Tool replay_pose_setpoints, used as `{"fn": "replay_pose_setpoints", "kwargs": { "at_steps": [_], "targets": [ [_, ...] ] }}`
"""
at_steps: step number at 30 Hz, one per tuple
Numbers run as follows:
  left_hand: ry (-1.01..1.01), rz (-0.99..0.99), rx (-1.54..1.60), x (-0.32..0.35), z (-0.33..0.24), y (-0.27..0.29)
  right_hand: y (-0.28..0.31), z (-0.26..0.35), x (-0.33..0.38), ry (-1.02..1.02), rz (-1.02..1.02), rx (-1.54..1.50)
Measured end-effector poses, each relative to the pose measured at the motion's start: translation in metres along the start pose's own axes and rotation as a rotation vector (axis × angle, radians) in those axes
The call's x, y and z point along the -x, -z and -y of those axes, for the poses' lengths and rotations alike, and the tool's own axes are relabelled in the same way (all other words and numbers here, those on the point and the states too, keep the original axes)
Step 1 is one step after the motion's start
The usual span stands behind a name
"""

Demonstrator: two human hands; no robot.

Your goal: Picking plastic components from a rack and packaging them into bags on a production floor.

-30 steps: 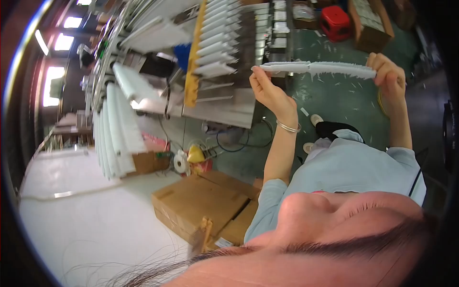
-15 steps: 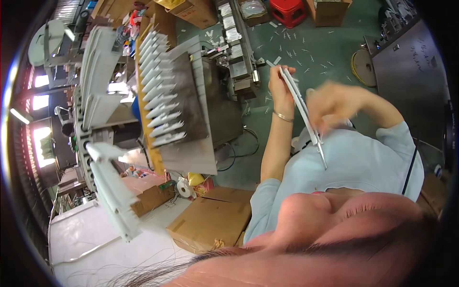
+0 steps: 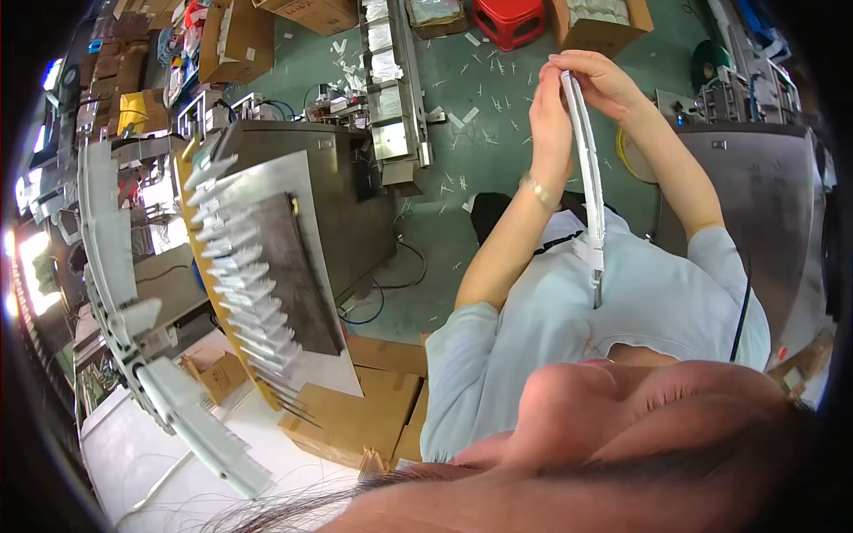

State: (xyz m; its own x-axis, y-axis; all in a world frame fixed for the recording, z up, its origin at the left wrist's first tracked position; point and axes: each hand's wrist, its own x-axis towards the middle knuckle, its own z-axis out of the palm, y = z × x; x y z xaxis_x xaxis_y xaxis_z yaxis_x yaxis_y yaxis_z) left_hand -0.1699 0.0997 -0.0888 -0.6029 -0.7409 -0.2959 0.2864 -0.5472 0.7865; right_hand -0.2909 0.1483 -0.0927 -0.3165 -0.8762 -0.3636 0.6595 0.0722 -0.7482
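A long, narrow stack of thin white strips point(image 3: 582, 151) stands edge-on before my chest, one end near my shirt and the other away from me. A grey metal tip point(image 3: 597, 293) shows at its near end. My left hand point(image 3: 551, 124), with a bracelet at the wrist, presses along the left side of the far end. Around the same end from the right curls my right hand point(image 3: 604, 82), its fingertips meeting those of the left. Both hands are closed about the stack; the right palm is partly hidden.
To the left, a rack with a yellow edge point(image 3: 188, 191) carries rows of white pieces on spikes. Cardboard boxes point(image 3: 355, 413) sit below it. Steel cabinets point(image 3: 746, 195) stand on the right. A red stool point(image 3: 508, 22) and scattered white scraps are on the green floor.
My right hand has gone from a blur beside the stack's middle to its far end, joining the left. The stack stands straighter in view. The rack appears farther left and lower.
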Motion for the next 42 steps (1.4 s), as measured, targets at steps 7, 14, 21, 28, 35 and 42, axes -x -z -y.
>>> {"fn": "replay_pose_setpoints", "kwargs": {
  "at_steps": [7,14,21,28,35,42],
  "targets": [
    [0.27,0.712,-0.737,0.013,-0.105,0.08,0.022,0.042,-0.083,0.094,-0.005,0.069],
    [0.068,0.777,-0.75,-0.045,-0.166,0.053,-0.007,0.102,-0.186,0.082,0.065,0.148],
    [-0.063,0.672,-0.767,-0.093,-0.214,0.058,-0.05,0.153,-0.275,0.149,0.2,0.234],
    [-0.096,0.072,-0.795,-0.141,-0.236,0.061,-0.119,0.198,-0.414,0.093,0.531,0.24],
    [-0.605,-1.047,-0.905,-0.229,-0.289,0.088,-0.259,0.231,-0.558,0.251,0.884,0.222],
    [-0.927,-1.341,-0.603,-0.291,-0.382,0.096,-0.389,0.233,-0.637,0.116,1.708,-0.773]
  ]
}}
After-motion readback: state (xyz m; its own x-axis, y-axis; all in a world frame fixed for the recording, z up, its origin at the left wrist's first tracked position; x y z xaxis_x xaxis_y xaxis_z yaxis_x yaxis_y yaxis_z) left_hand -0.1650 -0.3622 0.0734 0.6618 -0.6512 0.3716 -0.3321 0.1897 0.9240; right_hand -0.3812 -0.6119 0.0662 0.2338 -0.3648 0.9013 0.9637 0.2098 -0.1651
